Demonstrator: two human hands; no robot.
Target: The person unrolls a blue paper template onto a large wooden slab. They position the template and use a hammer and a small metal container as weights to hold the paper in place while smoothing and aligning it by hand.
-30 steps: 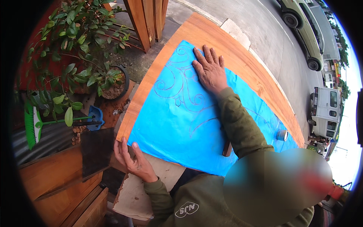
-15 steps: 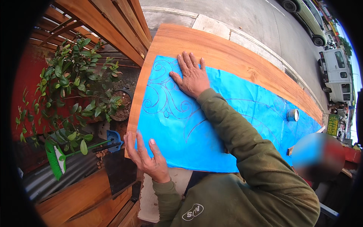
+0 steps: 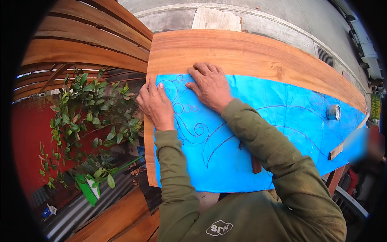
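We see a long wooden plank [image 3: 242, 48], bare along its far edge. A blue paper sheet [image 3: 282, 129] with drawn curls lies flat on it. A small tape roll [image 3: 333, 112] sits on the sheet, right end.

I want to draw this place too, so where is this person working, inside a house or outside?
Probably outside, at a woodworking spot beside a street. A long wooden board lies under blue paper with a drawn pattern, both hands flat on it. Behind it runs a concrete pavement, and a leafy plant grows beside a wooden slat fence.
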